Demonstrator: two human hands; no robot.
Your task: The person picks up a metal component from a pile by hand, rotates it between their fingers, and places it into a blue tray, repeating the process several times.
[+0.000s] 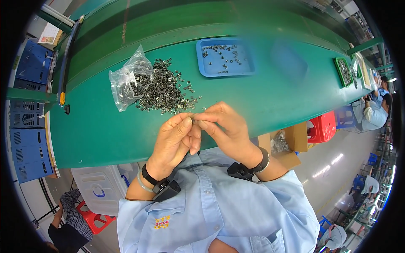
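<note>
Pinches with left grip [174, 137] and right grip [228, 124], closed at the tips on one tiny part [193, 119], mostly hidden. Has just beyond the grip, slightly left, a heap of dark parts [162, 90] on the green table [253, 99]; farther left, a plastic bag [120, 90]. Has, farther beyond to the right, a blue tray [209, 69] with similar parts.

Light-blue shirt [249, 206], yellow-red chest embroidery [162, 222]; black straps [147, 173], boxy modules [168, 192] at both wrists; pale bangle [144, 184] on left.
</note>
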